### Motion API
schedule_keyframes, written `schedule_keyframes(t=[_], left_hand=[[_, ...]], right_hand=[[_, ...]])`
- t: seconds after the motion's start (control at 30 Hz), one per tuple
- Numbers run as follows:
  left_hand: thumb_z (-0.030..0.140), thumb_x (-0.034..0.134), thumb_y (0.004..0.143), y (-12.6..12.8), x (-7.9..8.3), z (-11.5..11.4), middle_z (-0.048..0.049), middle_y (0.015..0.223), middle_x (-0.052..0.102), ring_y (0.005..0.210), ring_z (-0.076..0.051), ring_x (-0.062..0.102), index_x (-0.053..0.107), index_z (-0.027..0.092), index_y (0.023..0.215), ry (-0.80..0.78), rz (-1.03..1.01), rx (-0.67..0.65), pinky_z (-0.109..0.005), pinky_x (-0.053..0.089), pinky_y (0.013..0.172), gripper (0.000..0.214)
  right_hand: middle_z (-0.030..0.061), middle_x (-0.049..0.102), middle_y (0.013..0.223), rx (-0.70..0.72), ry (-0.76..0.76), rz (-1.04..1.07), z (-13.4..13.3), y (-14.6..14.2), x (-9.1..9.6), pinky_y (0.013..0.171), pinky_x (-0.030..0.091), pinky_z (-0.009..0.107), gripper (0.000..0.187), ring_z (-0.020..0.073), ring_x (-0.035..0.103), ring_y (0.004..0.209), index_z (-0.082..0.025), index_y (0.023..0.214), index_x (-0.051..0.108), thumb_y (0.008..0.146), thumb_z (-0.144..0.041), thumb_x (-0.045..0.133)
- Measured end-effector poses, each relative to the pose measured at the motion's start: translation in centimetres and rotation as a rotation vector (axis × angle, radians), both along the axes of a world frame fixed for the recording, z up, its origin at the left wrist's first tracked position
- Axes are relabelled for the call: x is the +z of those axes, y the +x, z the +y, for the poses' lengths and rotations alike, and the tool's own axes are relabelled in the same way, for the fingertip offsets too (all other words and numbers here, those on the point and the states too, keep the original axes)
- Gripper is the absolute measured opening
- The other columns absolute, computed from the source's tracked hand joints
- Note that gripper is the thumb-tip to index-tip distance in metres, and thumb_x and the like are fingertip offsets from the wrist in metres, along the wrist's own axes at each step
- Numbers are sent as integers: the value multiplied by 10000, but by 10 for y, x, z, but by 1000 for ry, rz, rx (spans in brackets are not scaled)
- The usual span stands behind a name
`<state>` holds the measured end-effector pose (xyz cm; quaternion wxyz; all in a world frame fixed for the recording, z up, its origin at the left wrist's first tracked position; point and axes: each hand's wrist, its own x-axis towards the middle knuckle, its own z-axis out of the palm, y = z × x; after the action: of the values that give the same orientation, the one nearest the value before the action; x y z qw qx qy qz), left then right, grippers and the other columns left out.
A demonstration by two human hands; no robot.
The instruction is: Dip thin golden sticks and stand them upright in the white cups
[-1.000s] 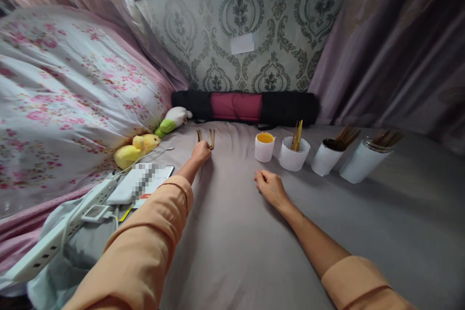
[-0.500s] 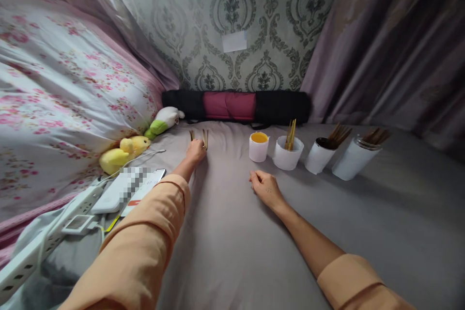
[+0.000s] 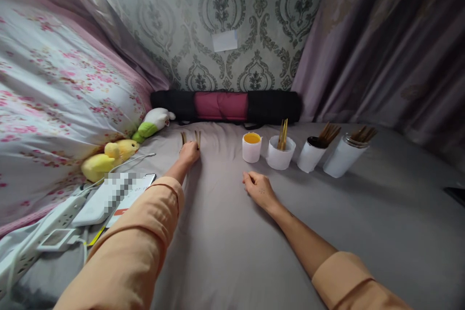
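Note:
My left hand (image 3: 190, 152) is down on the grey sheet with its fingers closed, over thin brown sticks. Some sticks (image 3: 183, 138) show beyond its left side and other sticks (image 3: 197, 137) beyond its right. What the fingertips grip is hidden behind the hand. My right hand (image 3: 258, 189) rests on the sheet, fingers curled in and nothing visible in them. Just beyond it stands a white-wrapped cup with a yellow inside (image 3: 251, 149). To the right is a wider white cup (image 3: 280, 155) with several yellowish sticks (image 3: 283, 135) upright in it.
Two tilted white-wrapped jars, one dark-rimmed (image 3: 310, 156) and one glass-rimmed (image 3: 343, 157), hold brown sticks at the right. A black and maroon roll (image 3: 221, 105) lies along the wall. Plush toys (image 3: 98, 164), a phone (image 3: 132, 193), a white power bank (image 3: 95, 203) and a power strip (image 3: 54, 225) are left.
The whole view has shifted, so most things appear slightly farther left. My hands keep nearly the same places relative to the sticks and cups.

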<state>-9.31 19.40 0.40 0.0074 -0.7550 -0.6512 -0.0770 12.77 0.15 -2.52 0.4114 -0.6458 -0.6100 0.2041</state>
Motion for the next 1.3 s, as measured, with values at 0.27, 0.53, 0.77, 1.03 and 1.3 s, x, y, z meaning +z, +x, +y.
schedule_keyframes(t=[0.27,0.53,0.77,1.03,1.3], left_hand=[[183,438,725,1,-3,5,-123,1049,595,989,-220,545,635,149,973,-8,20,-2,-267,406,849,318],[165,450,694,2,0,5,-116,1030,617,974,-220,558,648,157,964,-25,26,11,-267,415,835,335],[148,428,691,5,5,-2,-114,1013,622,964,-233,567,654,167,952,-17,13,27,-289,431,814,347],[146,446,704,7,6,-2,-122,1004,628,968,-234,569,665,170,931,-19,-16,49,-274,425,805,316],[135,433,697,9,8,-6,-122,991,637,959,-245,573,673,176,918,-22,-51,73,-298,441,775,329]], right_hand=[[10,583,546,-4,-6,-1,-1,0,0,504,305,203,395,99,471,484,-179,637,577,862,-404,344],[18,600,571,-6,-16,-10,-2,0,4,510,309,204,396,99,478,494,-178,641,589,862,-401,348],[21,608,586,-23,-29,-21,-2,0,4,503,304,203,389,94,469,484,-176,628,587,855,-396,361],[19,602,570,-25,-22,-20,-2,-1,5,506,312,202,395,96,473,488,-175,627,585,860,-394,354],[20,597,549,-14,-28,-16,-2,-1,5,504,311,201,395,98,476,483,-173,645,599,864,-388,351]])
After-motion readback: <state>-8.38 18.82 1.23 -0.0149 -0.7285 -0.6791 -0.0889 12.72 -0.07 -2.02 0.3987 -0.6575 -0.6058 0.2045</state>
